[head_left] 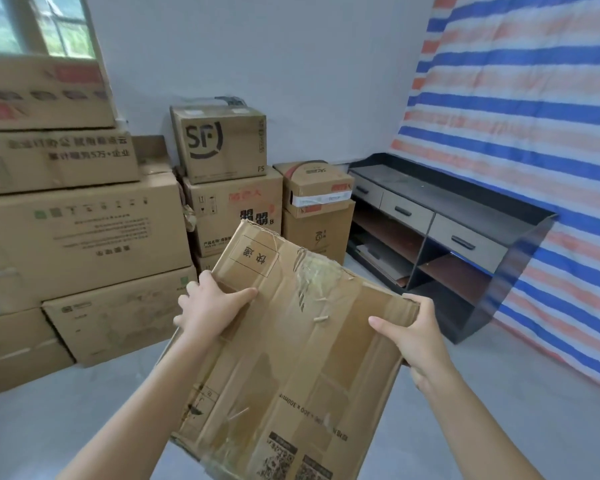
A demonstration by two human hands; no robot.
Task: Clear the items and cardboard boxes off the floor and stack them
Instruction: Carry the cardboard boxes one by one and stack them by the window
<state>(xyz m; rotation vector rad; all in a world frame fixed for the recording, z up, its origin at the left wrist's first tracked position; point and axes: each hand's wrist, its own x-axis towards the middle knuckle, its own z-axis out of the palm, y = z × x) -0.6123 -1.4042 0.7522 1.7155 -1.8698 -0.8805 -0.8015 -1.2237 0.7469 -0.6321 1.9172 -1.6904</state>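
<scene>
Head view: a flattened box (291,358) is held tilted above the floor (84,420), before stacked boxes (84,233). Left hand (210,308) and right hand (418,336) grip its side edges, thumbs on top, fingers (184,301) curled round.

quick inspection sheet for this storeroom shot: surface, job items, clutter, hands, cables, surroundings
surface: grey floor, with boxes standing on it at the left and back
job's things: flattened cardboard box, worn with torn tape, held tilted above the floor; stacked boxes along the wall, SF box topping the middle stack
clutter: flat sheets in the lower left compartment of the black cabinet
grippers: left hand grips the flattened box's left edge, thumb on top; right hand grips its right edge, thumb on top
cables: nothing seen
surroundings: window at top left; striped tarp hanging behind the cabinet
</scene>
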